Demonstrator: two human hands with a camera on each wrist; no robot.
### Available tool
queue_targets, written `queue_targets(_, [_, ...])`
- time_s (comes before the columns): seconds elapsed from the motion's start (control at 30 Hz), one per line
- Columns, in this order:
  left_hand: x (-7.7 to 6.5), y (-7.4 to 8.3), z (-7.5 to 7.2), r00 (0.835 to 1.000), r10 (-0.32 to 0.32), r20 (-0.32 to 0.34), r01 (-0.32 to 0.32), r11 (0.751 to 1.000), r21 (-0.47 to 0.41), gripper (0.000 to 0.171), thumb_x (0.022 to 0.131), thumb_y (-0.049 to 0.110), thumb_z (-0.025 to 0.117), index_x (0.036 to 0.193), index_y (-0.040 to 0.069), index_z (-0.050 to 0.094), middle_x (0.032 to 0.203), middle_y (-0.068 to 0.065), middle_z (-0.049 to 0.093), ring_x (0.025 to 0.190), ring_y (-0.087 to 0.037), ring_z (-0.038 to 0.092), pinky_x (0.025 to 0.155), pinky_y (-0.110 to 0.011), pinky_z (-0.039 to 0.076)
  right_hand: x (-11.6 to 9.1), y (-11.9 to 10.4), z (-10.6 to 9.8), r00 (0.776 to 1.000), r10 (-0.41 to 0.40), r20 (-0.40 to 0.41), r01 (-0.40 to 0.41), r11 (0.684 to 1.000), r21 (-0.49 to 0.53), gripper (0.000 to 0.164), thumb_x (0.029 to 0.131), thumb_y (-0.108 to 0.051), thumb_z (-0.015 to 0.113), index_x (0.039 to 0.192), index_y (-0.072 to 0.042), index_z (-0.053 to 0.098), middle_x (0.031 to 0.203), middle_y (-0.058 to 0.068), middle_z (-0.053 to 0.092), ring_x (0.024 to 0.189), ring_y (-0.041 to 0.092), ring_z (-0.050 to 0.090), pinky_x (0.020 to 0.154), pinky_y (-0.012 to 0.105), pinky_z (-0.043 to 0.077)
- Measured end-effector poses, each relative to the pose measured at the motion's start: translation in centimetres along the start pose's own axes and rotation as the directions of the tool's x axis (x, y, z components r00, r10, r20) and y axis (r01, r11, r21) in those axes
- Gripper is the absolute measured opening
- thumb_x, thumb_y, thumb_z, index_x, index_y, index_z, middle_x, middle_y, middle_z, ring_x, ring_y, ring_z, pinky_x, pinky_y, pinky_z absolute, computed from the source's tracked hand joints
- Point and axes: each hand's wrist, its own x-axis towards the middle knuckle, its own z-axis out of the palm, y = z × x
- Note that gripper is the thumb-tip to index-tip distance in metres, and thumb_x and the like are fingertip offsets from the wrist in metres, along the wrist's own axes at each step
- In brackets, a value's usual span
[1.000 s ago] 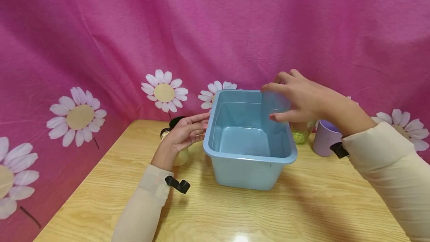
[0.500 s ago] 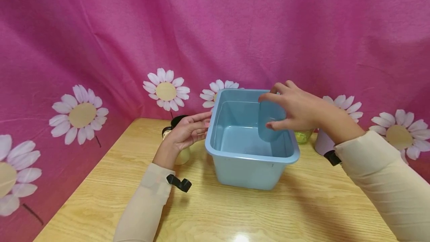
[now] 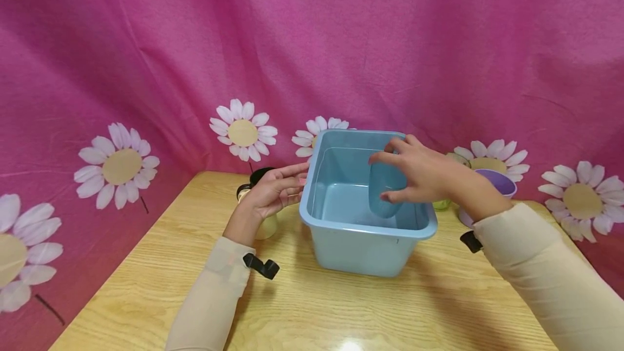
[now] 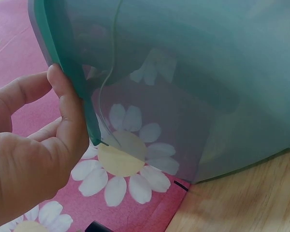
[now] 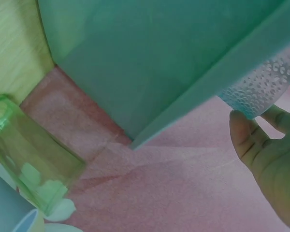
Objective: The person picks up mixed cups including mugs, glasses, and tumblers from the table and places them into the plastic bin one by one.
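Note:
A light blue plastic tub (image 3: 361, 251) stands on the table. My right hand (image 3: 424, 175) reaches over its right side and grips a translucent blue tumbler (image 3: 382, 186) near the top, thumb on one side and fingers on the other. The tumbler hangs upright inside the tub; whether it touches the bottom, I cannot tell. Its dimpled wall (image 5: 261, 84) shows in the right wrist view. On the left, my left hand (image 3: 273, 194) touches the tub's rim with fingers mostly extended; the left wrist view shows its fingertips against the rim (image 4: 70, 67).
Behind my left hand is a cream container (image 3: 267, 226) with a black top, partly hidden. Right of the tub stand a yellow-green glass (image 5: 38, 154) and a purple cup (image 3: 494, 180), partly covered by my right arm. A pink flowered cloth (image 3: 312, 42) hangs behind the wooden table (image 3: 302, 313).
My right hand has moved left and down, bringing the tumbler from the tub's right rim deeper into the tub. The left hand has stayed at the rim.

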Motion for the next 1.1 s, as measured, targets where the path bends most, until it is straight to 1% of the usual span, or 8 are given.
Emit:
queue_targets(0.17, [0.0, 0.0, -0.1, 1.0, 0.01, 0.007, -0.01, 1.0, 0.003, 0.052, 0.101, -0.006, 0.054, 0.152, -0.004, 0.044, 0.116, -0.012, 0.069, 0.088, -0.018, 0.073, 0.081, -0.032, 0.06, 0.0, 0.1, 1.1, 1.0, -0.011, -0.001, 0.011, 1.0, -0.006, 0.06, 0.084, -0.041, 0.081, 0.135, -0.019, 0.062, 0.12, 0.01, 0.057, 0.105, 0.029, 0.048, 0.076, 0.042, 0.052])
queue_targets(0.3, [-0.1, 0.0, -0.1, 1.0, 0.009, 0.002, -0.009, 1.0, 0.0, 0.052, 0.101, -0.006, 0.053, 0.152, -0.003, 0.044, 0.115, -0.011, 0.07, 0.087, -0.017, 0.073, 0.08, -0.031, 0.06, 0.1, 0.0, 2.0, 1.0, -0.01, 0.012, 0.011, 1.0, -0.013, 0.059, 0.083, -0.041, 0.081, 0.135, -0.02, 0.063, 0.119, 0.009, 0.058, 0.101, 0.028, 0.047, 0.073, 0.039, 0.051])
queue_targets(0.5, [-0.1, 0.0, 0.0, 1.0, -0.001, -0.005, 0.001, 1.0, -0.004, 0.052, 0.101, -0.006, 0.054, 0.152, -0.003, 0.045, 0.114, -0.012, 0.07, 0.088, -0.017, 0.073, 0.08, -0.031, 0.061, 0.0, -0.2, 3.0, 0.999, 0.005, 0.048, -0.005, 1.0, 0.0, 0.062, 0.082, -0.043, 0.083, 0.136, -0.02, 0.063, 0.12, 0.009, 0.057, 0.104, 0.027, 0.047, 0.075, 0.04, 0.053])
queue_targets(0.63, [-0.1, 0.0, 0.0, 1.0, -0.003, -0.011, 0.003, 1.0, 0.005, 0.051, 0.101, -0.005, 0.055, 0.151, -0.002, 0.046, 0.116, -0.012, 0.07, 0.089, -0.018, 0.073, 0.081, -0.032, 0.061, -0.1, -0.3, 3.4, 0.997, 0.017, 0.07, -0.017, 1.0, 0.0, 0.065, 0.08, -0.043, 0.085, 0.136, -0.021, 0.063, 0.119, 0.009, 0.056, 0.106, 0.028, 0.047, 0.075, 0.041, 0.055])
queue_targets(0.73, [0.0, 0.1, 0.0, 1.0, -0.004, -0.005, 0.004, 1.0, 0.009, 0.051, 0.101, -0.005, 0.055, 0.151, -0.002, 0.046, 0.116, -0.012, 0.07, 0.09, -0.018, 0.073, 0.081, -0.032, 0.061, -0.1, -0.4, 3.5, 0.996, 0.025, 0.081, -0.025, 1.0, -0.005, 0.064, 0.079, -0.044, 0.086, 0.136, -0.022, 0.063, 0.12, 0.008, 0.057, 0.106, 0.027, 0.047, 0.072, 0.039, 0.055])
queue_targets(0.87, [0.1, 0.1, 0.0, 1.0, -0.005, 0.002, 0.005, 1.0, 0.009, 0.052, 0.101, -0.005, 0.055, 0.152, -0.002, 0.045, 0.116, -0.011, 0.07, 0.09, -0.018, 0.073, 0.08, -0.031, 0.06, -0.1, -0.4, 3.7, 0.995, 0.031, 0.095, -0.03, 1.0, -0.004, 0.064, 0.079, -0.044, 0.086, 0.135, -0.023, 0.063, 0.121, 0.008, 0.057, 0.106, 0.027, 0.048, 0.071, 0.037, 0.055])
queue_targets(1.1, [0.1, 0.1, 0.0, 1.0, -0.009, -0.007, 0.009, 1.0, 0.012, 0.052, 0.101, -0.006, 0.054, 0.151, -0.002, 0.046, 0.115, -0.011, 0.07, 0.09, -0.018, 0.073, 0.079, -0.03, 0.06, 0.0, -0.7, 3.9, 0.99, 0.039, 0.136, -0.04, 0.999, 0.01, 0.062, 0.078, -0.043, 0.088, 0.132, -0.026, 0.064, 0.117, 0.005, 0.057, 0.103, 0.025, 0.047, 0.07, 0.035, 0.053])
